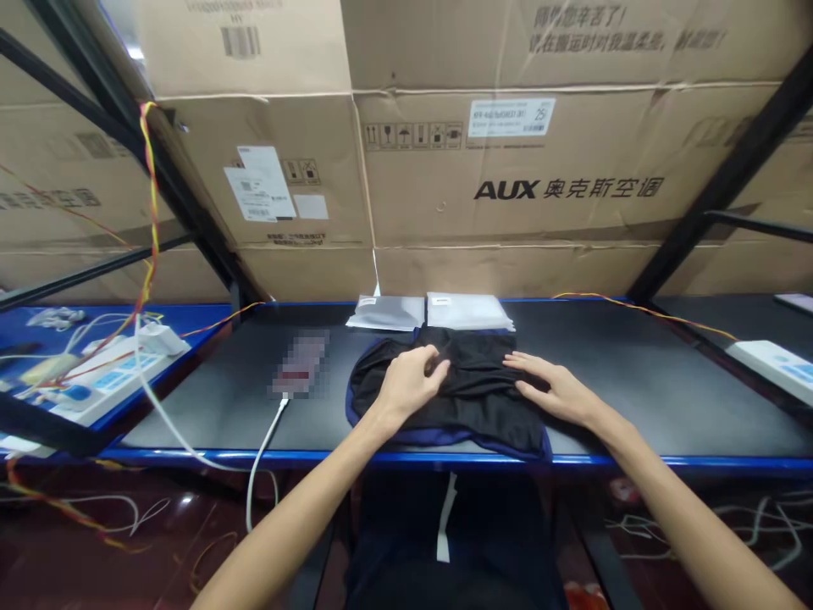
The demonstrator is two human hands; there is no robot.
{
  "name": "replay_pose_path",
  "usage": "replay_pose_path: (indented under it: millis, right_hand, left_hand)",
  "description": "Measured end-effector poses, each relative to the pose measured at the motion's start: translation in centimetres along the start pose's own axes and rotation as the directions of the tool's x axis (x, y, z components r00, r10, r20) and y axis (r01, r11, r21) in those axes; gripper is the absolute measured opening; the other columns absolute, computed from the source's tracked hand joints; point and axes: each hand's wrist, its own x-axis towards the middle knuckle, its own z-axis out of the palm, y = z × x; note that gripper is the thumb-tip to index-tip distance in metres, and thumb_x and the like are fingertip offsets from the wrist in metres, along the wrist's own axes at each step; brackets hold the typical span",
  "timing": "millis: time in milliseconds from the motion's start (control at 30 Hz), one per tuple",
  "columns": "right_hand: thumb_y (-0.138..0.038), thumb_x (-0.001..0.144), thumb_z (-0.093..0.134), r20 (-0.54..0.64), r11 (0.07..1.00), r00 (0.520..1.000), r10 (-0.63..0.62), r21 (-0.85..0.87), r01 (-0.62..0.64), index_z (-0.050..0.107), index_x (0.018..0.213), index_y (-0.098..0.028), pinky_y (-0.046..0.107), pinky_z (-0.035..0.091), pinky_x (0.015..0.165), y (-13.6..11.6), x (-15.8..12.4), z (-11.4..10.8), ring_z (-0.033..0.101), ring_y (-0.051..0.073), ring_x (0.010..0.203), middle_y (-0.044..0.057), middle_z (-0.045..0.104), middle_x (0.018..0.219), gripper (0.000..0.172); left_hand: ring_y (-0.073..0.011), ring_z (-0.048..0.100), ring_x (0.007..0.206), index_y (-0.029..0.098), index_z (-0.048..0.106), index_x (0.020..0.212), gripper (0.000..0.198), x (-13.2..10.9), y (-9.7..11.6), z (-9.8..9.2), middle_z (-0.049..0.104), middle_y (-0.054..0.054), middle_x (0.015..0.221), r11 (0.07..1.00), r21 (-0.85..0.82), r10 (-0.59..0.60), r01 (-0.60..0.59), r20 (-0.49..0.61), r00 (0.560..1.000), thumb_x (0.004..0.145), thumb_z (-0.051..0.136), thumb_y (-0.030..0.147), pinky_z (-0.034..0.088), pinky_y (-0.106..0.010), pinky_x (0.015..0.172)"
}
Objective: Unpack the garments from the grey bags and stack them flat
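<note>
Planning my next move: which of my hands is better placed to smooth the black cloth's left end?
Probably your left hand: it's nearer that end of the black cloth; your right hand is by the opposite edge.

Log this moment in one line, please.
left hand: curled on black cloth | right hand: open over cloth's right side | pale packets: behind cloth
</note>
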Motion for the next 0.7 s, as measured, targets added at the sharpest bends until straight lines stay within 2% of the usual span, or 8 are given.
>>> replay_pose_path:
  millis: [133, 233, 267, 300, 367, 500, 600, 700]
  right_hand:
    - [-0.037, 0.09, 0.052, -0.002, 1.0, 1.0, 0.003, 0.002, -0.003, 0.064, 0.127, -0.027, 0.05, 0.042, 0.111, 0.0, 0.0, 0.0, 0.051, 0.028, 0.132, 0.006, 0.063, 0.134, 0.04]
    - [-0.037, 0.09, 0.052, 0.002, 1.0, 1.0, 0.0, 0.004, 0.0, 0.064, 0.127, -0.027, 0.05, 0.042, 0.111, 0.0, 0.0, -0.1, 0.051, 0.028, 0.132, 0.006, 0.063, 0.134, 0.04]
    - [-0.037, 0.09, 0.052, 0.004, 1.0, 1.0, 0.0, 0.003, 0.0, 0.064, 0.127, -0.027, 0.051, 0.042, 0.111, -0.1, 0.0, -0.1, 0.051, 0.028, 0.132, 0.006, 0.063, 0.134, 0.04]
    - [-0.037, 0.09, 0.052, 0.005, 1.0, 1.0, -0.001, 0.002, 0.001, 0.064, 0.127, -0.027, 0.051, 0.042, 0.111, -0.1, 0.1, -0.1, 0.051, 0.028, 0.132, 0.007, 0.063, 0.134, 0.041]
    - [-0.038, 0.09, 0.051, 0.007, 1.0, 1.0, -0.004, 0.0, 0.004, 0.065, 0.127, -0.026, 0.051, 0.042, 0.111, -0.2, 0.1, -0.2, 0.051, 0.028, 0.131, 0.007, 0.063, 0.134, 0.041]
    - [-0.038, 0.09, 0.051, 0.004, 1.0, 1.0, -0.002, -0.001, 0.002, 0.065, 0.126, -0.025, 0.049, 0.042, 0.111, -0.4, 0.1, -0.2, 0.052, 0.028, 0.131, 0.007, 0.063, 0.133, 0.041]
    - [-0.038, 0.09, 0.051, 0.003, 1.0, 1.0, 0.002, -0.001, -0.002, 0.065, 0.126, -0.026, 0.048, 0.042, 0.111, -0.3, 0.1, -0.1, 0.051, 0.027, 0.131, 0.006, 0.063, 0.134, 0.04]
    - [-0.038, 0.09, 0.052, -0.001, 1.0, 1.0, 0.007, -0.006, -0.007, 0.065, 0.127, -0.027, 0.048, 0.042, 0.111, -0.1, 0.0, 0.0, 0.051, 0.027, 0.132, 0.005, 0.063, 0.134, 0.04]
  left_hand:
    - [-0.0122, 0.057, 0.056, 0.021, 0.057, 0.077, 0.018, -0.1, -1.5, -2.7, 0.06, 0.004, 0.062, 0.991, -0.09, -0.107, 0.095, -0.132, 0.986, 0.089, 0.055, 0.035, 0.038, -0.023, 0.059]
    - [-0.0139, 0.057, 0.053, 0.022, 0.057, 0.084, 0.009, -0.7, -3.7, -5.0, 0.059, 0.005, 0.059, 0.975, -0.022, -0.219, 0.22, -0.217, 0.951, 0.086, 0.056, 0.031, 0.037, -0.025, 0.058]
    - [-0.015, 0.057, 0.052, 0.023, 0.056, 0.092, 0.009, -0.9, -4.6, -5.5, 0.058, 0.006, 0.057, 0.963, 0.014, -0.258, 0.267, -0.224, 0.94, 0.084, 0.056, 0.028, 0.036, -0.025, 0.057]
    - [-0.0163, 0.058, 0.053, 0.024, 0.055, 0.101, 0.018, -1.2, -5.5, -6.0, 0.058, 0.006, 0.057, 0.952, 0.042, -0.29, 0.304, -0.205, 0.935, 0.082, 0.056, 0.026, 0.036, -0.025, 0.057]
    - [-0.0189, 0.059, 0.055, 0.025, 0.052, 0.108, 0.027, -1.8, -7.4, -6.3, 0.057, 0.006, 0.056, 0.924, 0.129, -0.339, 0.361, -0.164, 0.926, 0.081, 0.056, 0.025, 0.035, -0.026, 0.057]
    - [-0.0227, 0.062, 0.061, 0.025, 0.052, 0.107, 0.023, -2.4, -9.5, -5.7, 0.056, 0.003, 0.058, 0.881, 0.281, -0.383, 0.38, -0.048, 0.923, 0.085, 0.055, 0.031, 0.037, -0.028, 0.059]
    - [-0.024, 0.064, 0.067, 0.025, 0.051, 0.11, 0.025, -2.3, -9.5, -5.4, 0.062, 0.0, 0.069, 0.87, 0.323, -0.381, 0.374, -0.044, 0.924, 0.086, 0.055, 0.032, 0.04, -0.03, 0.061]
    - [-0.0248, 0.066, 0.082, 0.024, 0.053, 0.108, 0.025, -2.0, -8.6, -5.7, 0.067, -0.004, 0.091, 0.891, 0.321, -0.298, 0.321, -0.119, 0.947, 0.084, 0.058, 0.03, 0.046, -0.031, 0.068]
